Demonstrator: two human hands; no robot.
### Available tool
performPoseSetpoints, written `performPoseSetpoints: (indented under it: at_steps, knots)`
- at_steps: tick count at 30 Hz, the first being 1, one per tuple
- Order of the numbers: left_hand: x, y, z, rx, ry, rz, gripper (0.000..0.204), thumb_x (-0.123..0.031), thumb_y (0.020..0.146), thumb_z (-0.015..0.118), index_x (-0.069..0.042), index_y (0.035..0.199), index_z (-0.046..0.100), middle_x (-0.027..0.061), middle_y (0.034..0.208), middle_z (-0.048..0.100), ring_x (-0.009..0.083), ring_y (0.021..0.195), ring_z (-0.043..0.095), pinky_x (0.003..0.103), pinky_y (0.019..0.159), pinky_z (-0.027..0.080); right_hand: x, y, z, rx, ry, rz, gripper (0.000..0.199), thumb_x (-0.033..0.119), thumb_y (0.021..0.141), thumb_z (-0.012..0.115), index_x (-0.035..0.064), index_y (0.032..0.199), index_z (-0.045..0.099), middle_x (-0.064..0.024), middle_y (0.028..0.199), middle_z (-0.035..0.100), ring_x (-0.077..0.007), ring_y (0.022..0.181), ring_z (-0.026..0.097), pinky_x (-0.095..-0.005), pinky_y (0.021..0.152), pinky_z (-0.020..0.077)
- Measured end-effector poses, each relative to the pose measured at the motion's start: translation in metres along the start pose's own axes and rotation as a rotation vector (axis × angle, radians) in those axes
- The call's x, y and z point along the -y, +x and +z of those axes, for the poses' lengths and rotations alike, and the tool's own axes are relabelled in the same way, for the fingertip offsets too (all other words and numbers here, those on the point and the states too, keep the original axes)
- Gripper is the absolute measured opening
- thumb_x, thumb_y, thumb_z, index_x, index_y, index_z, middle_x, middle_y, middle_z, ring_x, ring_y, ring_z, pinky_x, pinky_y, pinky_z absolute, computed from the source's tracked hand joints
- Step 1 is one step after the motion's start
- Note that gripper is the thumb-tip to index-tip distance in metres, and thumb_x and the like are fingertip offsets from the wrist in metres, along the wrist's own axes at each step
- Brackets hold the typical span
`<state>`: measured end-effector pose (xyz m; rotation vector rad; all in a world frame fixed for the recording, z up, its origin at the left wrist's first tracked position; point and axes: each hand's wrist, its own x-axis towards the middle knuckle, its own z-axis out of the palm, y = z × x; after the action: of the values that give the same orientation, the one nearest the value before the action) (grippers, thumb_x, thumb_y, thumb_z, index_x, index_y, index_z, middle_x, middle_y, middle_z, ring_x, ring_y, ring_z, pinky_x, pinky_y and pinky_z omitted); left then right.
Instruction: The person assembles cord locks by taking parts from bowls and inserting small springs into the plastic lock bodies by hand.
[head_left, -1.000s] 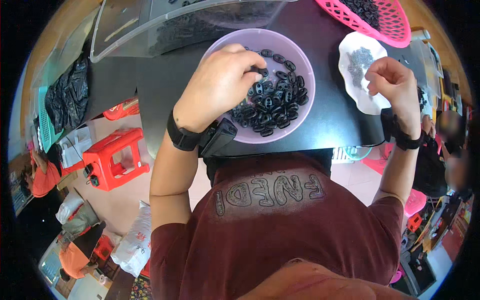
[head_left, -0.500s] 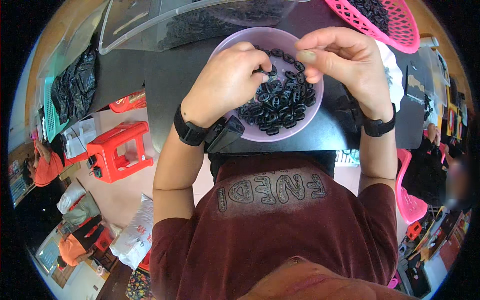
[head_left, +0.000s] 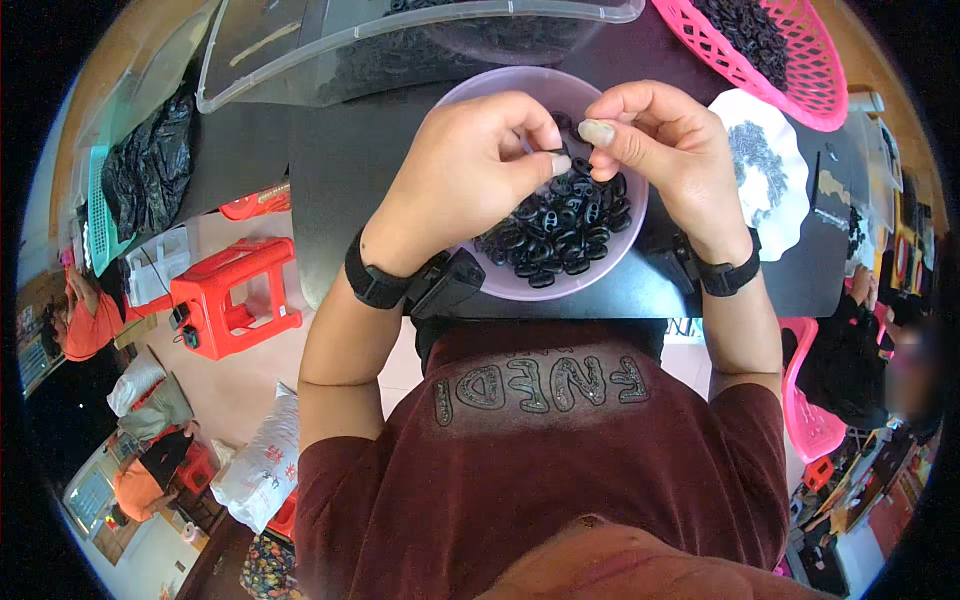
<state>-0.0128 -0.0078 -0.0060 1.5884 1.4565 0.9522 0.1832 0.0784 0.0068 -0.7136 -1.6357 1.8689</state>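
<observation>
A lilac plastic bowl [head_left: 622, 238] on the dark table holds many glossy black oval links [head_left: 545, 222], several with two holes. My left hand [head_left: 478, 172] is over the bowl's left side, thumb and index finger pinched on a black oval link [head_left: 560, 151], mostly covered by the fingertips. Close beside it, above the right part of the bowl, my right hand [head_left: 665, 150] has its thumb and index finger pressed together. Whatever lies between those fingertips is too small or hidden to make out. More black links show in the gap between both hands.
Behind the bowl stands a clear plastic bin [head_left: 420, 35] with dark pieces. A pink lattice basket [head_left: 828, 70] of black pieces is at the far right, near a white scalloped plate [head_left: 790, 215] bearing small grey bits. A red stool [head_left: 235, 300] stands on the floor, left.
My left hand has shifted right, and my right hand has moved slightly left and nearer, so their fingertips are closer together. More of the white plate shows.
</observation>
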Motion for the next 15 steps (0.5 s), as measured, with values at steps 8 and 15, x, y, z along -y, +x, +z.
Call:
performPoseSetpoints:
  at_steps: [8,15]
  knots:
    - [-0.017,0.002,-0.002,0.002,-0.638,-0.152,0.015,0.000,0.086,0.065,-0.001,0.099,0.059,0.0038,0.083,0.064,0.0052,0.062,0.055,0.017,0.049,0.043,-0.007,-0.002,0.008,0.025,0.091,-0.051,0.017,0.005,0.090,0.064,-0.0019,0.105,0.062,-0.0053,0.089,0.067,-0.0080,0.074,0.062,-0.0208,0.068,0.0519]
    - [-0.014,0.001,-0.003,-0.041,-0.751,-0.170,0.012,-0.006,0.090,0.062,-0.003,0.101,0.060,0.0031,0.082,0.063,0.0067,0.063,0.056,0.018,0.050,0.044,-0.009,-0.003,0.011,-0.022,0.118,-0.147,0.017,0.003,0.089,0.064,-0.0011,0.106,0.063,-0.0070,0.089,0.068,-0.0100,0.075,0.064,-0.0216,0.068,0.0529]
